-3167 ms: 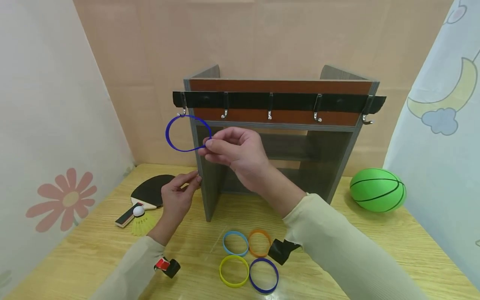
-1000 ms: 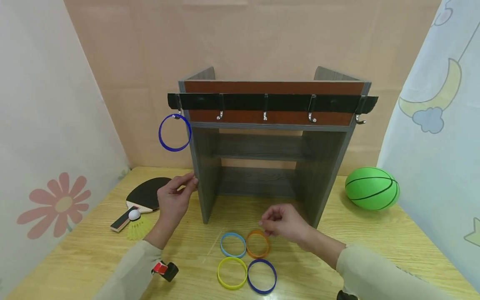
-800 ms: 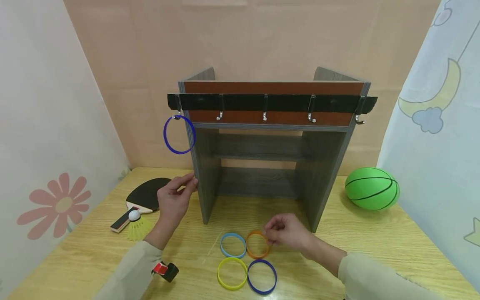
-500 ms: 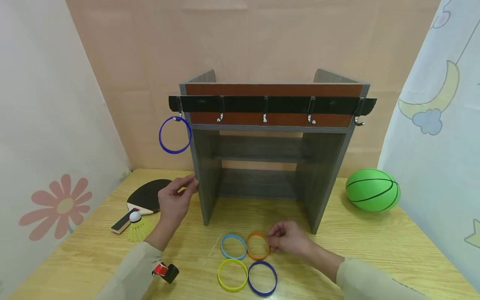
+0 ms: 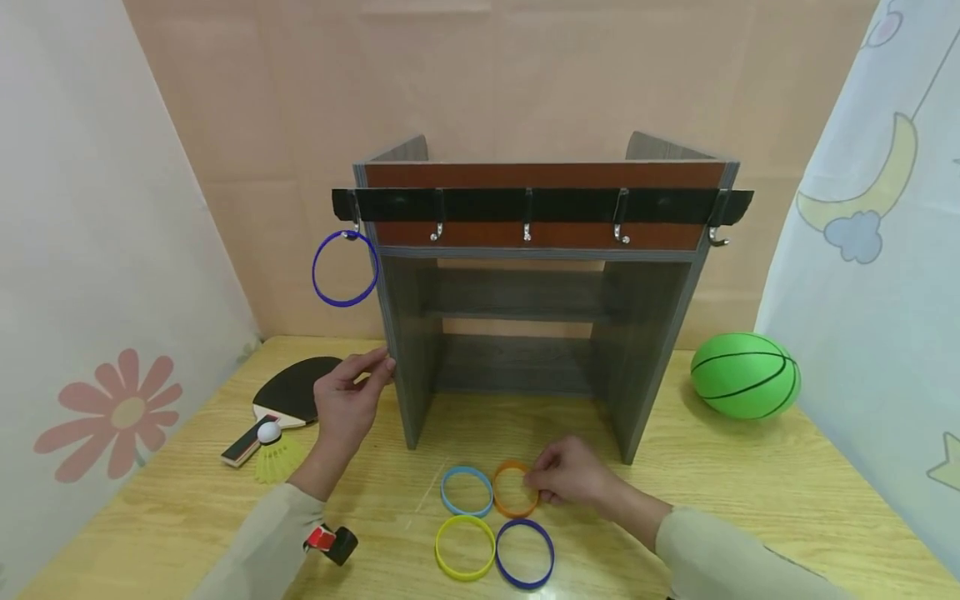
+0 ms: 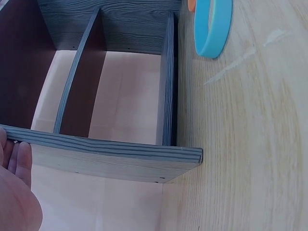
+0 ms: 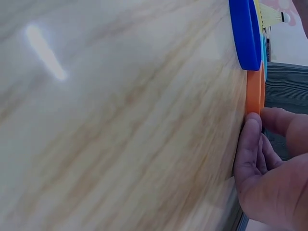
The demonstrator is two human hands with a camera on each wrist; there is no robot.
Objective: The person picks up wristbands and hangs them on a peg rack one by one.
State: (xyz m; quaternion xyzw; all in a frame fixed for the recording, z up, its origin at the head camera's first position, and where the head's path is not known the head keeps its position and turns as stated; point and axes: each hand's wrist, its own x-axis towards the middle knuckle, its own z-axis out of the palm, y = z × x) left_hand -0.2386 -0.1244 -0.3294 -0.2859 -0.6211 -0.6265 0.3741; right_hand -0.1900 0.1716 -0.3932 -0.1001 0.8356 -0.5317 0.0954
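Note:
My right hand (image 5: 573, 475) pinches the right edge of an orange wristband (image 5: 517, 514) lying on the table; the right wrist view shows thumb and finger on either side of the band (image 7: 253, 94). With its fingertips, my left hand (image 5: 347, 404) holds the left side panel (image 5: 411, 367) of a grey wooden shelf by its front edge. A light blue wristband (image 5: 445, 494), a yellow one (image 5: 463, 577) and a dark blue one (image 5: 525, 585) lie around the orange one. Another blue wristband (image 5: 342, 304) hangs from the leftmost metal hook (image 5: 350, 236).
A black strip (image 5: 483, 204) with several hooks runs across the shelf's top front. At left lie a table tennis bat (image 5: 292, 387) and a yellow shuttlecock (image 5: 277, 458). A green ball (image 5: 742, 375) sits right of the shelf. Patterned cloth walls flank the wooden table (image 5: 720, 492).
My right hand has let go of the blue wristband, now hanging on the leftmost hook, and come down to grip the orange one. The hanging band swings slightly. My left hand stays on the panel.

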